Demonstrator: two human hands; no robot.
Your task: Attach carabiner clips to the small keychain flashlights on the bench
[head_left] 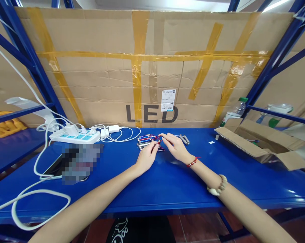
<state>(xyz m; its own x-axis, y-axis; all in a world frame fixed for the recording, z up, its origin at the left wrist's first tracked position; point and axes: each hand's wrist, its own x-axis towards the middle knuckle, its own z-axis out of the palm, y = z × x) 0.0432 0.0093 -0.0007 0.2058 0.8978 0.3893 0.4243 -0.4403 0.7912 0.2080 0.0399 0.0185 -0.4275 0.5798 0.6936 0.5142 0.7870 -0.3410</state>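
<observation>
Both my hands rest on the blue table (167,189) near its back edge. My left hand (147,157) has its fingers pinched on a small red cylindrical piece (158,143). My right hand (174,145) reaches in from the right, its fingertips pinched at the same spot, by a small red item I cannot make out. Just behind the hands lies a heap of small metal cylinders (145,140), silver, red and blue. Two more silver cylinders (185,139) lie to the right of the hands.
A white power strip (75,136) with chargers and white cables (38,202) sits at the left, beside a blurred flat device (76,163). An open cardboard box (261,143) stands at the right, plastic bottles (234,113) behind it. A taped cardboard sheet (152,67) forms the back wall.
</observation>
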